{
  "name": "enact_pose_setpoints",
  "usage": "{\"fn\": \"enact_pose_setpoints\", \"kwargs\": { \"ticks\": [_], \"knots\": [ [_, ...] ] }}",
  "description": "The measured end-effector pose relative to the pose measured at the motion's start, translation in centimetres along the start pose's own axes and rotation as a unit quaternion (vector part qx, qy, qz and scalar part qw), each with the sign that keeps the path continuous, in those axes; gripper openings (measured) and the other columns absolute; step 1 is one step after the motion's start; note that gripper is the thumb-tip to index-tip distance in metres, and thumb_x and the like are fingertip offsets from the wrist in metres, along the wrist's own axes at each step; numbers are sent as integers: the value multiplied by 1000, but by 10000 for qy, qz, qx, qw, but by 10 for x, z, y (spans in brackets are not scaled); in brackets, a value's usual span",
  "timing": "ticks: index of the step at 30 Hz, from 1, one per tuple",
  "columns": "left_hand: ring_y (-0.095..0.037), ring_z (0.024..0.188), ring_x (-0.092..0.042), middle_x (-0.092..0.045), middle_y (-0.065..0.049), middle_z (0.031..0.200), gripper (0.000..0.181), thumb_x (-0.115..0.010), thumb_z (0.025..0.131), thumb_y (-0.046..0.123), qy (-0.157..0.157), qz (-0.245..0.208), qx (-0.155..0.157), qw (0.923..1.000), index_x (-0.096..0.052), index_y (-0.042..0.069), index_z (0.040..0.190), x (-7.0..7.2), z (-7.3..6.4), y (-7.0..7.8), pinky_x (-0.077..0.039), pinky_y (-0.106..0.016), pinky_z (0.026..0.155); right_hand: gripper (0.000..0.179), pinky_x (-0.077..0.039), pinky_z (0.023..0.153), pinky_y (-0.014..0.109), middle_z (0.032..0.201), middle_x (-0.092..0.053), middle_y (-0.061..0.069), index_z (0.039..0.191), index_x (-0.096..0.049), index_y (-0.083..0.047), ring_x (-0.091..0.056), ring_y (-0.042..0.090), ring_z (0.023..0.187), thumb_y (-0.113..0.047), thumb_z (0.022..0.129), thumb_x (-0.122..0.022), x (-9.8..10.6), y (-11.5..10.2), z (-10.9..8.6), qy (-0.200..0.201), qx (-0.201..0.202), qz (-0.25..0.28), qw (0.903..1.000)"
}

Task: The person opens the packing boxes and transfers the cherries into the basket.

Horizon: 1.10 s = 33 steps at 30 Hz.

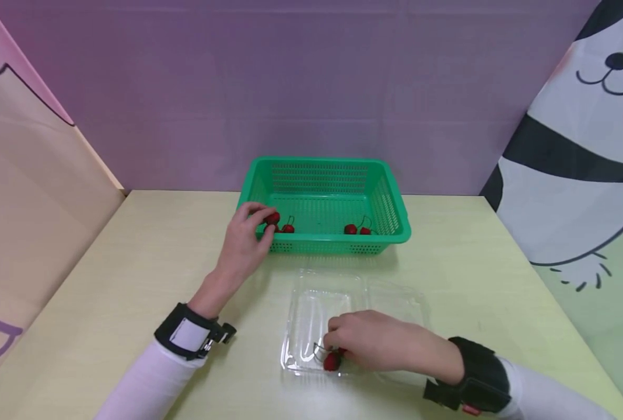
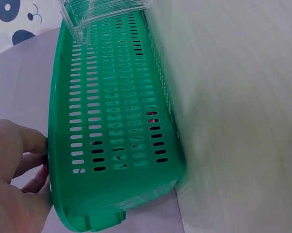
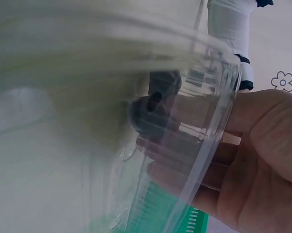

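Observation:
My left hand (image 1: 242, 242) reaches over the near left corner of the green basket (image 1: 327, 238), pinching a red cherry (image 1: 273, 218) between thumb and fingers. Beside it in the basket lie a stemmed cherry (image 1: 288, 228) and another partly hidden by the fingers. Inside the clear plastic box (image 1: 297, 309), my right hand (image 1: 377, 341) is low with curled fingers on a cherry (image 1: 342, 351), mostly covered by them. A cherry (image 1: 332, 361) sits right at those fingertips. In the right wrist view, the cherries (image 3: 153, 114) look dark through the box wall.
Two more cherries (image 1: 350, 229) lie near the basket's front right. The box's clear lid (image 1: 398, 297) lies spread to the right, under the right forearm. A purple backdrop (image 1: 311, 87) rises directly behind the basket at the table's (image 1: 185, 221) far edge.

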State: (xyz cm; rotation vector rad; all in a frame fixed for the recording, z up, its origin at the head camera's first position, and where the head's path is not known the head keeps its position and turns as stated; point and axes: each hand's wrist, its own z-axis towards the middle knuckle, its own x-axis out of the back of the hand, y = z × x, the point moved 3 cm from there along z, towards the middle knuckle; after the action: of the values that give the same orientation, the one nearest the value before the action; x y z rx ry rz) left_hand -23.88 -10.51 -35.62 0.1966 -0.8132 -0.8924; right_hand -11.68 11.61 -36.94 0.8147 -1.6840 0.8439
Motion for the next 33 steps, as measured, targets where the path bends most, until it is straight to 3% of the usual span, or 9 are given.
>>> {"fn": "enact_pose_setpoints", "kwargs": {
  "ticks": [12,21,33],
  "knots": [
    [-26,91,-61,-55,-14,112,29,-70,83,-9,11,-116,4,9999,-68,-7,112,1,-1,-2,-48,-27,81,17,-45,67,14,77,-55,-16,83,-68,-21,-52,-2,71,-5,87,-72,1,-1,1,79,-93,203,9997],
    [-27,88,-62,-55,-15,111,28,-70,83,-10,1,-199,16,9998,-69,-6,110,1,-2,-3,-51,-35,79,22,-41,62,11,71,-50,-15,75,-65,-19,-47,-2,66,-2,87,-70,6,-1,-1,167,-66,440,9989],
    [-26,89,-60,-56,-12,110,26,-70,83,-8,-66,-165,-47,9998,-70,-5,108,0,-3,-4,-50,-30,78,17,-43,67,10,77,-58,-14,80,-69,-14,-54,-3,71,1,86,-70,14,2,-2,499,120,541,9972]
  ]
}}
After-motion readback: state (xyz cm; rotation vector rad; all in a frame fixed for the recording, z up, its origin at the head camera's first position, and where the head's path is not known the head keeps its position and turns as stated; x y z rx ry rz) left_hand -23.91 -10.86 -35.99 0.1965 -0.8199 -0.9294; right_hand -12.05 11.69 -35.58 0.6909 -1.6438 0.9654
